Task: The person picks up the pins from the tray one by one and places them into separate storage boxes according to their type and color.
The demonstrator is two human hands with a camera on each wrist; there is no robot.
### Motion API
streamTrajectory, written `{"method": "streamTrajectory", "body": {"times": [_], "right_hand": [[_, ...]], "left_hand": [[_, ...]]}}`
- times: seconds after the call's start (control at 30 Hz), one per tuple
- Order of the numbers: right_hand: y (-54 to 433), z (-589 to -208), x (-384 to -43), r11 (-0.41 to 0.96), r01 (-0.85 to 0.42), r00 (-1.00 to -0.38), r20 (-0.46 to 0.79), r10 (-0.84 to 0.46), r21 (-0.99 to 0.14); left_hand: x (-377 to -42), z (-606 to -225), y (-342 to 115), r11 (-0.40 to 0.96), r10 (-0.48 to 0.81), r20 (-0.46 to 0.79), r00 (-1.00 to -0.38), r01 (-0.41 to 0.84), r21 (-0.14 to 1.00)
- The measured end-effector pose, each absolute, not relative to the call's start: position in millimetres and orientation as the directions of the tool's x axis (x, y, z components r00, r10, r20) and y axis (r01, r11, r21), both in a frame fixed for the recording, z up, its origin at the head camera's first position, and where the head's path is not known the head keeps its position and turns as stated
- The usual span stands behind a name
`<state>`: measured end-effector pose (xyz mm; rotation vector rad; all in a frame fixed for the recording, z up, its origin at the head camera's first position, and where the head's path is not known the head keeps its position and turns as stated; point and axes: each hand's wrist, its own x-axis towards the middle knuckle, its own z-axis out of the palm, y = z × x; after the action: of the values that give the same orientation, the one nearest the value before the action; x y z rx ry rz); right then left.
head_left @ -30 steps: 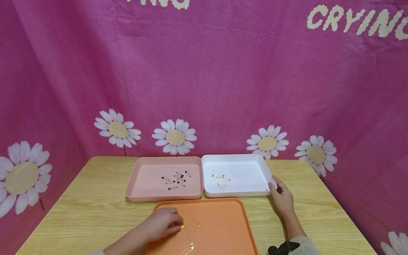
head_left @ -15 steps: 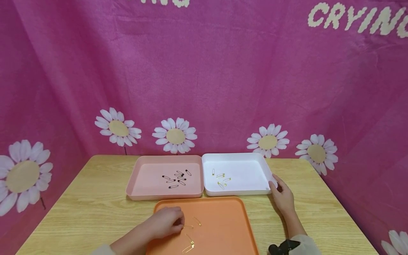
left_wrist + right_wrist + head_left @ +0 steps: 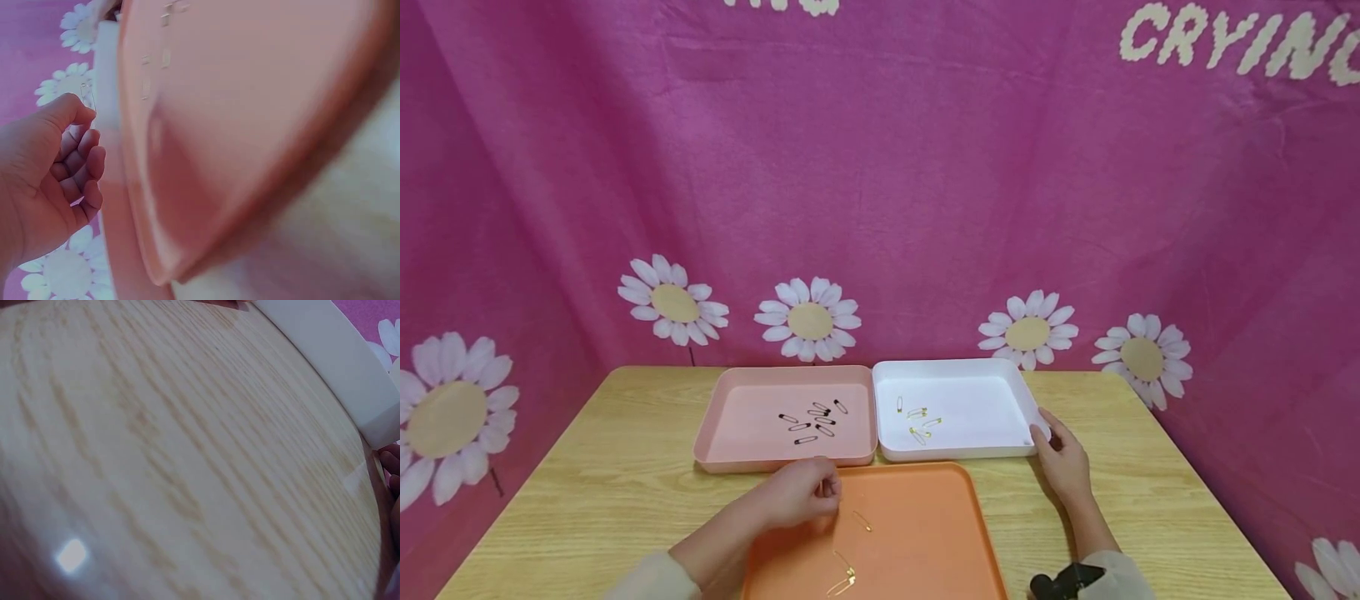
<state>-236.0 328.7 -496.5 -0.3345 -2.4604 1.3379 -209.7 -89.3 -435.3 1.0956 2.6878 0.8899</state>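
Observation:
My left hand (image 3: 797, 493) is raised over the far left edge of the orange tray (image 3: 925, 500). Between its thumb and forefinger it pinches a gold safety pin (image 3: 89, 97), plainest in the left wrist view; the other fingers curl loosely. A few gold safety pins (image 3: 862, 522) lie on the orange tray, some close together nearer its front. My right hand (image 3: 1066, 462) grips the near right corner of the white tray (image 3: 977, 454), thumb at the rim. Several gold safety pins (image 3: 917, 412) lie in that tray. In the right wrist view only some fingertips (image 3: 392, 464) show.
A pink tray (image 3: 722, 433) with several black-headed safety pins (image 3: 824, 421) stands left of the white one, side by side. Both are behind the orange tray on a wooden table (image 3: 595, 475). A pink cloth (image 3: 880, 183) with daisies hangs behind the table.
My left hand has picked up one gold safety pin from the orange tray and moved away from me, towards the pink tray. My right hand stays at the white tray's corner.

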Motion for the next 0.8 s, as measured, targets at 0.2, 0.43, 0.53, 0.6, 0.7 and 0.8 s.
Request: {"method": "streamTrajectory", "body": {"times": [0.2,0.43,0.53,0.6,0.7,0.8], "right_hand": [[329.6,-496.3,-235.5,0.532,0.062,-0.923,0.155,0.353,-0.844],[329.4,-497.1,-235.0,0.533,0.065,-0.922,0.153,0.355,-0.844],[329.3,-497.6,-235.2,0.530,0.054,-0.919,0.165,0.358,-0.847],[329.1,-497.6,-235.0,0.527,0.050,-0.917,0.170,0.360,-0.848],[329.2,-497.8,-235.3,0.527,0.050,-0.918,0.169,0.359,-0.848],[329.6,-497.2,-235.5,0.531,0.053,-0.920,0.166,0.355,-0.846]], "left_hand": [[-230.4,-416.4,-76.5,0.570,0.623,0.130,-0.771,0.562,0.600],[-252.6,-400.7,-57.0,0.574,0.564,0.139,-0.814,0.508,0.643],[-261.7,-397.7,-48.1,0.562,0.547,0.151,-0.824,0.495,0.663],[-267.6,-397.3,-42.5,0.557,0.529,0.154,-0.834,0.478,0.679],[-277.3,-398.0,-34.2,0.540,0.510,0.165,-0.844,0.463,0.703],[-287.1,-398.6,-26.4,0.527,0.495,0.162,-0.854,0.443,0.725]]}}
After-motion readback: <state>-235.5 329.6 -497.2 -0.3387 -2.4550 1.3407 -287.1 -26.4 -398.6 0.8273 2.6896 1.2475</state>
